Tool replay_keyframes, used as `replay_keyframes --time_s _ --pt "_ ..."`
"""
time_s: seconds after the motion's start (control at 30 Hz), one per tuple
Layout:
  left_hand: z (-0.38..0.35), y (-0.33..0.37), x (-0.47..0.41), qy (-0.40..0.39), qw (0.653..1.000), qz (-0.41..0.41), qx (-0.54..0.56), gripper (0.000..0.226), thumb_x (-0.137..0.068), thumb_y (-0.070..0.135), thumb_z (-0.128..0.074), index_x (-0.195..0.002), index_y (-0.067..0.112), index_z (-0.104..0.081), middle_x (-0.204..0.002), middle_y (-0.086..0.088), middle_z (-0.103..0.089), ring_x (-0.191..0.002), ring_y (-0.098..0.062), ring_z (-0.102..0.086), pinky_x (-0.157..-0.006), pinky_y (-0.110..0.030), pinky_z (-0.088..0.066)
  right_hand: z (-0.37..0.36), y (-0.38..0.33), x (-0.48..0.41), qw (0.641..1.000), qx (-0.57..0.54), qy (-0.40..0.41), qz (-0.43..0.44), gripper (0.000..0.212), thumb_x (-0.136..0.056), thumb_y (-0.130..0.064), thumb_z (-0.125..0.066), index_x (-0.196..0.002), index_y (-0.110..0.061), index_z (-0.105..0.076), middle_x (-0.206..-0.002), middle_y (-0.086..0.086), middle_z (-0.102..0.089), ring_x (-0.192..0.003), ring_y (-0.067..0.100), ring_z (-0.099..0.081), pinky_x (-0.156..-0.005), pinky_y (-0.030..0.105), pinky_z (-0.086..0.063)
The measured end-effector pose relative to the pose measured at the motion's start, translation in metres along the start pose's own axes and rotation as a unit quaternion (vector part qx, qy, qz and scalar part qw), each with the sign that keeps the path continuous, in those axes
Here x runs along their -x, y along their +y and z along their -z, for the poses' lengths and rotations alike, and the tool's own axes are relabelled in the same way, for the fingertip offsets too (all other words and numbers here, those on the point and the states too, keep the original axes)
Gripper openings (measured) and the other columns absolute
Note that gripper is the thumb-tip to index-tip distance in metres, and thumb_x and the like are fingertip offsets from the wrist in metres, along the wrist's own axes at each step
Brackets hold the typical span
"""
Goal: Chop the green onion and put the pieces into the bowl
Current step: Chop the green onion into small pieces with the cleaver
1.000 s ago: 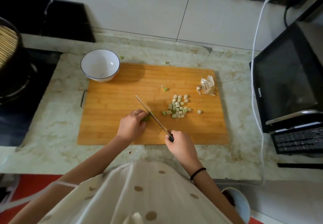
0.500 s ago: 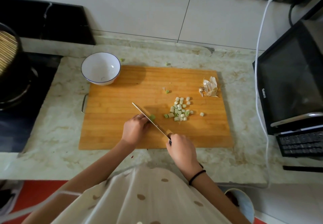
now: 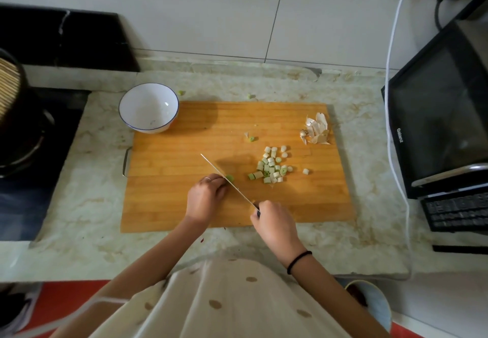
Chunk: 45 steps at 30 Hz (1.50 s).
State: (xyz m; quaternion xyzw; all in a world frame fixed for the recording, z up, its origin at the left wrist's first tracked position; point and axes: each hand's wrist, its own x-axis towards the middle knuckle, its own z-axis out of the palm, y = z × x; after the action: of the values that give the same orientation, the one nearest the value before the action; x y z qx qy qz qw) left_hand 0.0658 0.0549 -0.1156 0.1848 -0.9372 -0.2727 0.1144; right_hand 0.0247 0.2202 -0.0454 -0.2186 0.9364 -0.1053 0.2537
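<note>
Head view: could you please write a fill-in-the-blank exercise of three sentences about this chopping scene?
1. The right hand grips the handle of the ____.
2. The bowl stands at the far ____ corner of the cutting board.
3. The left hand holds the green onion at the blade, and the chopped pieces lie on the board to the blade's ____.

Missing words: knife; left; right.

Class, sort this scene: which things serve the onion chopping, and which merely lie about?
In use: steel knife in right hand; green onion stub under left hand; pile of chopped onion pieces; bamboo cutting board; white blue-rimmed bowl.
Lying about: pale garlic skins; black microwave; white power cable.
</note>
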Motion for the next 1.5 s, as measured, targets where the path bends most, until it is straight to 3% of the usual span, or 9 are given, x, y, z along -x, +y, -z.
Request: replay_keyframes --time_s 0.27,0.4,0.57,0.83,0.93,1.1,1.23,1.5 --pt "-0.001 0.003 0.0 0.009 1.0 0.0 -0.026 0.015 -0.068 0.003 -0.075 -0.08 0.013 -0.073 -0.086 0.0 -0.071 -0.07 -0.023 -0.065 -0.049 -0.02 -0.039 0.0 0.0 -0.004 0.999 -0.032 -0.017 -0.021 0.038 -0.093 -0.017 -0.045 -0.056 -0.017 -0.034 -0.053 -0.003 -0.038 -0.049 0.018 -0.04 -0.044 0.026 -0.026" --pt "-0.002 0.003 0.003 0.013 1.0 0.004 -0.012 0.014 -0.069 0.001 -0.072 -0.079 0.011 -0.073 -0.087 -0.001 -0.071 -0.074 -0.024 -0.065 -0.05 -0.024 -0.045 0.003 -0.007 -0.007 0.998 -0.045 -0.024 -0.034 0.038 -0.092 -0.019 -0.046 -0.056 -0.017 -0.033 -0.052 -0.003 -0.039 -0.045 0.014 -0.036 -0.041 0.025 -0.024" --pt "0.001 0.006 0.004 0.015 1.0 -0.008 -0.017 0.018 -0.065 -0.003 -0.073 -0.077 0.01 -0.073 -0.084 -0.003 -0.071 -0.071 -0.024 -0.065 -0.047 -0.025 -0.046 0.007 -0.034 -0.034 0.997 -0.069 -0.013 -0.008 0.038 -0.091 -0.018 -0.048 -0.055 -0.017 -0.034 -0.054 -0.002 -0.039 -0.057 0.023 -0.047 -0.041 0.025 -0.026" --pt "0.005 0.003 0.007 0.016 1.0 0.004 -0.025 0.013 -0.071 0.008 -0.074 -0.081 0.016 -0.069 -0.084 -0.003 -0.07 -0.063 -0.026 -0.064 -0.045 -0.025 -0.043 0.012 -0.03 -0.043 0.995 -0.1 0.001 0.002 0.036 -0.088 -0.015 -0.05 -0.054 -0.015 -0.036 -0.051 0.0 -0.04 -0.048 0.019 -0.041 -0.042 0.026 -0.027" --pt "0.007 0.001 0.007 0.021 1.0 -0.013 -0.018 0.009 -0.07 0.013 -0.073 -0.077 0.015 -0.068 -0.083 -0.002 -0.071 -0.062 -0.025 -0.065 -0.046 -0.024 -0.042 0.017 -0.021 -0.033 0.998 -0.056 0.026 -0.004 0.03 -0.091 -0.017 -0.049 -0.062 -0.012 -0.044 -0.054 -0.002 -0.04 -0.052 0.019 -0.043 -0.044 0.026 -0.027" --pt "0.002 0.004 0.005 0.018 1.0 -0.008 0.006 0.011 -0.071 0.011 -0.076 -0.078 0.014 -0.069 -0.087 0.001 -0.071 -0.069 -0.023 -0.066 -0.048 -0.025 -0.046 0.013 0.0 -0.009 0.995 -0.081 0.064 0.0 0.042 -0.092 -0.021 -0.048 -0.055 -0.016 -0.029 -0.05 -0.001 -0.032 -0.043 0.014 -0.033 -0.042 0.027 -0.02" --pt "-0.002 0.008 0.005 0.019 0.999 -0.036 0.015 0.01 -0.071 0.007 -0.075 -0.079 0.013 -0.073 -0.093 0.0 -0.07 -0.075 -0.023 -0.066 -0.051 -0.024 -0.046 0.007 0.002 0.003 0.998 -0.042 0.048 0.016 0.041 -0.093 -0.022 -0.046 -0.056 -0.018 -0.03 -0.051 -0.003 -0.036 -0.044 0.013 -0.035 -0.041 0.026 -0.021" --pt "-0.001 0.004 0.004 0.004 1.0 -0.013 0.022 0.018 -0.071 0.003 -0.07 -0.083 0.016 -0.073 -0.093 0.001 -0.07 -0.072 -0.028 -0.065 -0.05 -0.027 -0.045 0.003 -0.002 0.007 0.999 -0.005 0.037 0.035 0.026 -0.093 -0.021 -0.045 -0.068 -0.014 -0.045 -0.054 -0.006 -0.038 -0.054 0.02 -0.044 -0.04 0.022 -0.02"
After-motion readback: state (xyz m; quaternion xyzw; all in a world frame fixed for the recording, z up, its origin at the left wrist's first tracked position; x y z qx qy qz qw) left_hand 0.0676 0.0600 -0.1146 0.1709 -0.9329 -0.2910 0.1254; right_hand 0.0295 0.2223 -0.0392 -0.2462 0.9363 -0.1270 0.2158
